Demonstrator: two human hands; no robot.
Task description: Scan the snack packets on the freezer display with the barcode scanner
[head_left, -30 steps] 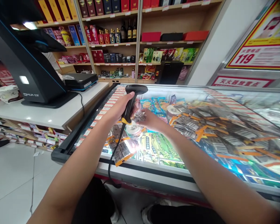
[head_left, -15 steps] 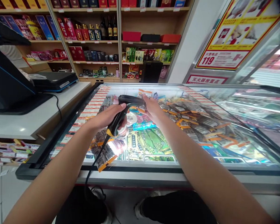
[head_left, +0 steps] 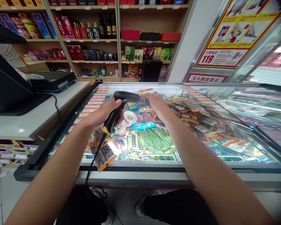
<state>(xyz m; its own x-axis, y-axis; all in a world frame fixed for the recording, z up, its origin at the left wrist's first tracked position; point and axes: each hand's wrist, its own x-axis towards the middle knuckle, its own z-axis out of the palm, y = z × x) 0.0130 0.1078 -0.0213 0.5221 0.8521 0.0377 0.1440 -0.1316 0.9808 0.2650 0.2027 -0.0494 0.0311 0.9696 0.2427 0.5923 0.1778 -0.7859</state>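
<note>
A black and yellow handheld barcode scanner (head_left: 112,117) is gripped in my left hand (head_left: 104,114), thumb along its upper side, head pointing right. Its black cord runs down past the freezer's front edge. My right hand (head_left: 156,101) has its fingers curled at the edge of a clear packet with orange trim (head_left: 145,99), just right of the scanner head; the fingertips are partly hidden. Nearer me, dark packets with orange edges (head_left: 105,154) lie on the glass at the left. Round tubs (head_left: 130,117) and green pea-patterned packs (head_left: 154,140) show below the scanner.
The chest freezer (head_left: 135,176) has a glass top and a front rim before my legs. Many dark, orange-edged packets (head_left: 201,122) are heaped at the right. A counter (head_left: 18,125) with a scale (head_left: 52,80) stands left. Stocked shelves (head_left: 91,40) line the back.
The scanner and my left hand have shifted slightly left. My right hand has drawn away from the scanner head, up and to the right, and the orange-edged packet below the head no longer shows there.
</note>
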